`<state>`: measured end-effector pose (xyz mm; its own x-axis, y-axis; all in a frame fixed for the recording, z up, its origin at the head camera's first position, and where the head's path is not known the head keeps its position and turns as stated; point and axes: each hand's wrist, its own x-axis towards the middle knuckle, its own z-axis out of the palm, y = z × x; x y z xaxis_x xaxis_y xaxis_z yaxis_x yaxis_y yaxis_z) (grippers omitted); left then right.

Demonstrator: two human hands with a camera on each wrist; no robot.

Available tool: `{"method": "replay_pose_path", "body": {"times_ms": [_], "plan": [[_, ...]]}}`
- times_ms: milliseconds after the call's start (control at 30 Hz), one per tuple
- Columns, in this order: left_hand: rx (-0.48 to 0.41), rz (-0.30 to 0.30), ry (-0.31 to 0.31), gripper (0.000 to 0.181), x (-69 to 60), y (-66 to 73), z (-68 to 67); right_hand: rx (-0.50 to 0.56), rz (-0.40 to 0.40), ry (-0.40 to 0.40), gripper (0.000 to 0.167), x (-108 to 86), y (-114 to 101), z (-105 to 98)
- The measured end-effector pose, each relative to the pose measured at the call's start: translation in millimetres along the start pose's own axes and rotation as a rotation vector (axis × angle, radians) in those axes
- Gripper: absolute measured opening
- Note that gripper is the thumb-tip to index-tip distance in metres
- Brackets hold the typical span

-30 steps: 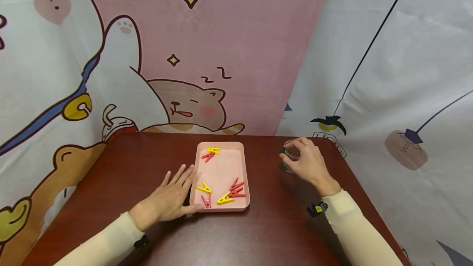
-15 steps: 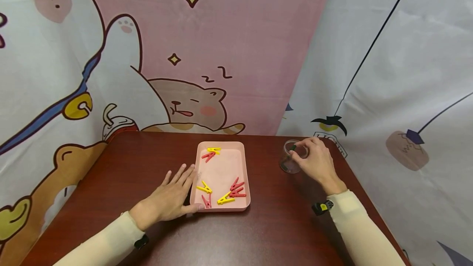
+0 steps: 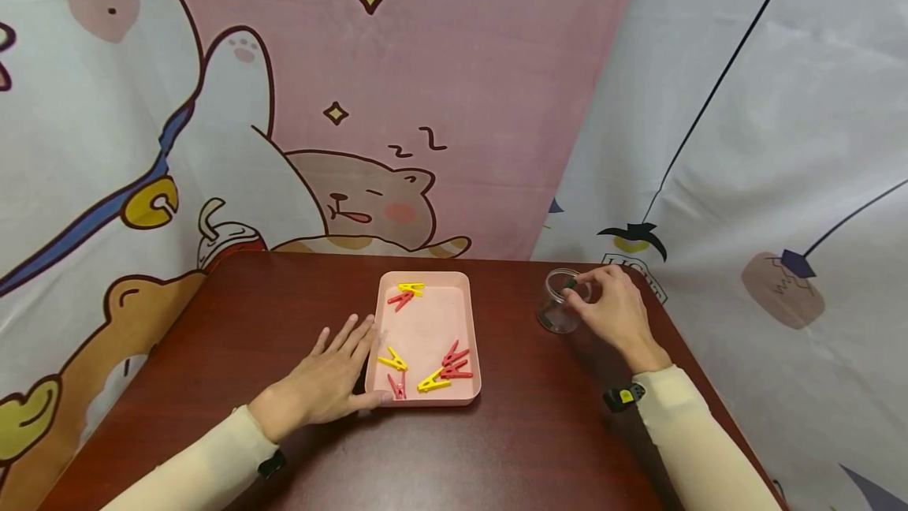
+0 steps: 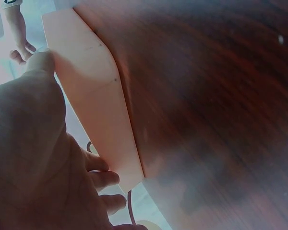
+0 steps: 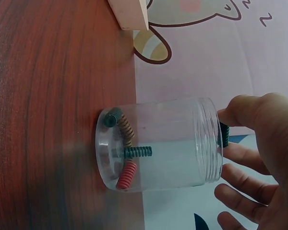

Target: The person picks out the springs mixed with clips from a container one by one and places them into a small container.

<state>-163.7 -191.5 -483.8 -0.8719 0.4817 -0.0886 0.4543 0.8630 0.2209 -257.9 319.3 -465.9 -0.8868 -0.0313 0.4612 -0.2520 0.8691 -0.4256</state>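
A clear jar [image 3: 556,307] stands upright on the table's right side, with several small coil springs inside: dark green, brown and a red spring [image 5: 126,175]. At its mouth my right hand [image 3: 613,310] pinches a dark green spring [image 5: 224,134] between thumb and index finger. The other fingers are loosely bent beside the rim. My left hand [image 3: 319,381] lies with spread fingers along the left side of a pink tray [image 3: 426,326], its thumb at the near corner. In the left wrist view, the fingertips touch the tray's wall [image 4: 93,96].
In the tray lie several small plastic clips, among them a yellow clip [image 3: 434,382] and a red clip [image 3: 401,300]. Dark wood tabletop [image 3: 454,464] surrounds tray and jar. A printed cloth [image 3: 482,101] hangs behind the table's far edge.
My right hand has shifted slightly right across the jar's mouth, still pinching the green spring, so more of the jar shows. The left hand and tray stay put.
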Motion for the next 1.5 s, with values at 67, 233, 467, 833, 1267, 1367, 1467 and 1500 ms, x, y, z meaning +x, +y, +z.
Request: {"method": "replay_pose_path", "body": {"times_ms": [67,233,467,833,1267,1367,1467,1500], "plan": [[0.003,0.001,-0.002,0.118,0.1,0.2,0.3,0.004,0.0,-0.004,0.038,-0.1,0.5,-0.6],[0.001,0.0,-0.007,0.118,0.2,0.6,0.0,0.008,0.007,-0.011,0.038,0.0,1.2,-1.9],[-0.004,-0.002,-0.01,0.119,0.6,0.5,-0.3,-0.001,0.012,-0.024,0.038,0.0,1.0,-4.3],[-0.005,-0.003,-0.007,0.118,0.7,0.5,-0.2,0.002,0.055,-0.092,0.063,-0.8,-4.1,-11.2],[0.0,0.006,0.003,0.118,0.4,0.8,-0.3,0.015,0.049,-0.076,0.063,-2.4,-2.7,-8.6],[-0.005,0.003,-0.001,0.119,0.3,1.0,-0.7,0.017,0.042,-0.066,0.062,-2.8,-5.0,-9.8],[-0.008,0.001,-0.003,0.119,-0.2,0.9,-1.2,0.018,0.042,-0.065,0.061,-3.5,-8.5,-11.2],[-0.009,0.0,-0.004,0.119,-0.5,0.9,-1.4,0.017,0.043,-0.065,0.061,-3.7,-9.4,-11.2]]}}
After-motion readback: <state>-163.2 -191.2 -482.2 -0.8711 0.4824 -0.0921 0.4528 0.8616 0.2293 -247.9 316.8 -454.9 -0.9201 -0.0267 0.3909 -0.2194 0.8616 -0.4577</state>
